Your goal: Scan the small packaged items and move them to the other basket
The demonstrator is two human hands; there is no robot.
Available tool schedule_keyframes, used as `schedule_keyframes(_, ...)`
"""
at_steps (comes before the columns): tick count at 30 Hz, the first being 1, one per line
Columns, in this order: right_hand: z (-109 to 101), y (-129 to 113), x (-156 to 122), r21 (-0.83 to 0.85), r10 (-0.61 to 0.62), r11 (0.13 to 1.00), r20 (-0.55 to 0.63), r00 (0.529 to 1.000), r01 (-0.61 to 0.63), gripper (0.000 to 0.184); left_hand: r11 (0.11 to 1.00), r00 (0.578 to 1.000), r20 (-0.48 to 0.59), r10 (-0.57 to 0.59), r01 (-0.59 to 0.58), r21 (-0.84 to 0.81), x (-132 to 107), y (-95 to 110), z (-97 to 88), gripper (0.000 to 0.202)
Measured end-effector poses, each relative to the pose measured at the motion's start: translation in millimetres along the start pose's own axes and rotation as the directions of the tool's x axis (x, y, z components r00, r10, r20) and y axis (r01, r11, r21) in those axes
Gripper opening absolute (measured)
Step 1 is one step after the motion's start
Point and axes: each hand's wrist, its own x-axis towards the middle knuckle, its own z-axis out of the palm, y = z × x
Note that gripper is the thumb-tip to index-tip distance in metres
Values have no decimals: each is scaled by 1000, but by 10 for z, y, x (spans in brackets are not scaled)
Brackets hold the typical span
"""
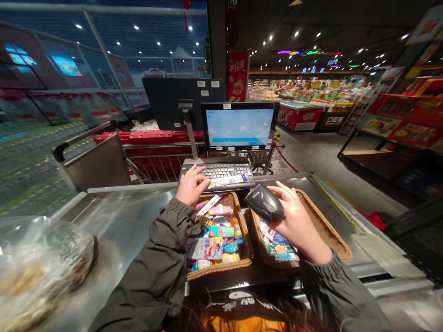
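My left hand (191,185) is over the left end of the black keyboard (221,169), fingers spread, holding nothing. Whether its fingertips press any keys I cannot tell. In my right hand (294,216) is a black handheld barcode scanner (265,203), raised above the right wicker basket (327,226). A slim white and purple package (226,180) lies along the keyboard's front edge. Beneath my left wrist, the left wicker basket (245,230) holds several small colourful packages. Behind the keyboard stands a lit monitor (238,127) with a blue screen.
A second screen (169,103) shows its dark back. On the metal counter (114,203) at the left sits a clear plastic bag (41,267) with food inside. A shopping cart (152,159) stands beyond the counter. Shelves (401,120) line the right side.
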Motion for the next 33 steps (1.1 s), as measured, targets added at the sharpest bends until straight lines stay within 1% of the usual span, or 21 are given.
schedule_keyframes(5,129,-55,33,21,-11,1000,49,999,10,33,998,998,14,-64,64,15,-97,-284,24,30)
schedule_keyframes(11,282,-144,79,52,-19,999,109,994,13,30,988,987,72,-145,140,66,-250,-607,99,30)
schedule_keyframes(14,349,-175,96,64,-26,998,114,993,19,32,980,975,123,-184,173,94,-327,-737,213,29)
schedule_keyframes(18,415,-200,108,71,-45,997,122,992,37,33,969,954,206,-220,189,158,-396,-852,452,30)
schedule_keyframes(23,434,-210,92,61,-48,997,131,990,41,35,968,941,261,-214,169,183,-457,-890,771,25)
schedule_keyframes(26,422,-202,57,50,-43,998,119,992,38,34,964,934,276,-226,173,202,-506,-862,891,21)
schedule_keyframes(29,395,-179,12,40,-16,999,108,994,12,33,957,939,259,-225,163,239,-542,-789,910,20)
schedule_keyframes(33,316,-106,-60,27,28,999,73,997,-30,34,969,967,221,-129,75,235,-530,-592,789,27)
